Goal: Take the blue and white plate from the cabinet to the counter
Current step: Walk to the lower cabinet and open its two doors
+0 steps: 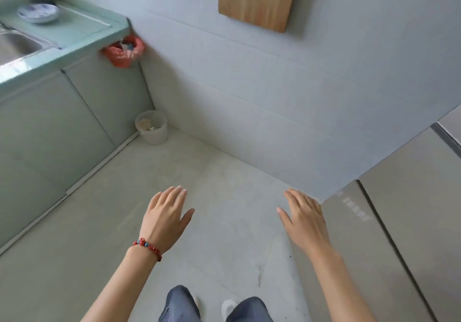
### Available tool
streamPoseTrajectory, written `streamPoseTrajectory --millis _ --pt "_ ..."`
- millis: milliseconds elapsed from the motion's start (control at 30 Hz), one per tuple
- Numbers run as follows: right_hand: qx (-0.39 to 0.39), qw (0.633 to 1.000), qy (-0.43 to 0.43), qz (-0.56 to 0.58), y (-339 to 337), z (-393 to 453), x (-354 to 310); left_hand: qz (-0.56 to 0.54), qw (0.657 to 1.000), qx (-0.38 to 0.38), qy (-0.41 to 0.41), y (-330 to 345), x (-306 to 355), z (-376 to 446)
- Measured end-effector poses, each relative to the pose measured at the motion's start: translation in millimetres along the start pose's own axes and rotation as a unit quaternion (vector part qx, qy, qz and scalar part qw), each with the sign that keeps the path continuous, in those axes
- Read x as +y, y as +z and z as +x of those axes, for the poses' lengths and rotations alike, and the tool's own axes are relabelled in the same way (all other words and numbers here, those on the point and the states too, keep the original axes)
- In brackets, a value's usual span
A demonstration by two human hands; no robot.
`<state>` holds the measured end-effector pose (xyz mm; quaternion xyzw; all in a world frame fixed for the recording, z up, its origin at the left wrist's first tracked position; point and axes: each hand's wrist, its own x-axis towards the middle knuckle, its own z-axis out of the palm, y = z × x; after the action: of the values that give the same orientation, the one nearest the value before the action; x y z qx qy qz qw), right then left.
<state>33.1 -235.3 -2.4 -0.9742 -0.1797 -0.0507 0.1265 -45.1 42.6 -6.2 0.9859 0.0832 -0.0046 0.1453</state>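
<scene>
- The blue and white plate [38, 13] sits on the green bench [82, 26], far up and to your left, beside the sink [17, 45].
- Your left hand [166, 215] and right hand [303, 218] are both spread flat and empty over the floor [199, 172] (well apart from the plate).
- The left hand is nearer; the plate looks already delivered.

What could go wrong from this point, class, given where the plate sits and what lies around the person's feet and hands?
1. The blue and white plate sits on the counter next to the sink; a careless bump might slide it in.
2. The white bucket stands on the floor in the corner and could trip a step that way.
3. Both the left hand and right hand are empty and spread; the right one is close to the steel appliance and might knock it.
</scene>
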Motion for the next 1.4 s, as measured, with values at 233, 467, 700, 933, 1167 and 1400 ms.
streamPoseTrajectory --millis 233,467,700,933,1167,1400 --pt "-0.039 0.975 -0.219 0.025 5 36 -31 -0.023 0.972 0.060 -0.224 -4 3 -89" --pt "-0.071 0.907 -0.411 0.048 18 8 -116 -0.018 0.911 0.105 -0.398 -5 5 -200" --pt "-0.115 0.801 -0.585 0.058 29 -72 -208 -0.033 0.811 0.139 -0.567 10 30 -346" --pt "-0.175 0.664 -0.722 0.085 29 -208 -274 -0.046 0.667 0.184 -0.721 38 104 -497" --pt "-0.242 0.481 -0.835 0.114 19 -345 -295 -0.050 0.501 0.213 -0.837 69 207 -590" --pt "-0.278 0.276 -0.914 0.107 4 -458 -282 -0.078 0.287 0.228 -0.927 110 322 -613"
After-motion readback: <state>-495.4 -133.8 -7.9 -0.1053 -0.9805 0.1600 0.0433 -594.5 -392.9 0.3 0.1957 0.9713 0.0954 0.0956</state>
